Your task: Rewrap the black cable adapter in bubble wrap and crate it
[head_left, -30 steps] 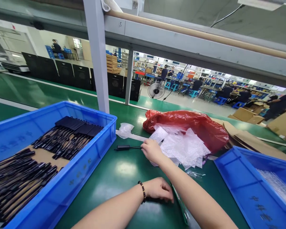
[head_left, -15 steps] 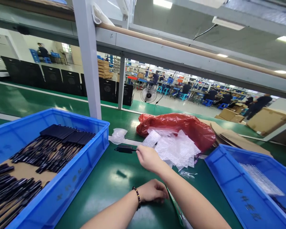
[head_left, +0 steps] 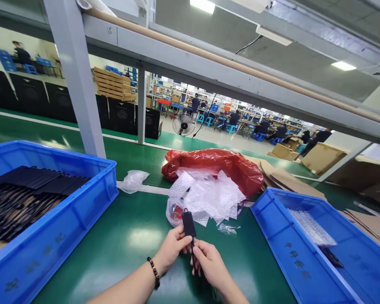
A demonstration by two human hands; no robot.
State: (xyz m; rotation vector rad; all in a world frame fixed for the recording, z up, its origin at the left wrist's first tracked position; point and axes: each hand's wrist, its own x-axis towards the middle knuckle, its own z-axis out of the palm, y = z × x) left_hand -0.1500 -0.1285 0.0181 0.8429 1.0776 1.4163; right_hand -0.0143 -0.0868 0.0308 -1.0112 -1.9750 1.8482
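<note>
— What is held, and where?

— A small black adapter [head_left: 188,223] with a thin cable is held upright above the green table [head_left: 136,236], in the middle foreground. Its body is pinched by the left hand [head_left: 172,248], fingers closed around its lower edge; the cable is gripped below it by the right hand [head_left: 207,261], fingers curled shut on it.

— Can any writing be read?

— Pale characters are printed on the wall of the right blue bin [head_left: 299,264] and of the left blue bin [head_left: 55,242], but they cannot be made out (too blurred). No label can be seen on the adapter.

— What is hidden or cut off?

— The cable's lower run is covered by the right hand. The left bin, filled with black parts [head_left: 28,194], is cut by the frame edge. Both forearms run out of the bottom; a beaded bracelet [head_left: 154,273] is worn on the left wrist.

— And further out?

— Bubble-wrap bags [head_left: 212,196] are heaped just behind the adapter, against a red plastic bag [head_left: 215,164]. A crumpled clear bag [head_left: 133,180] lies to the left, and bubble wrap [head_left: 310,228] is laid in the right bin.
</note>
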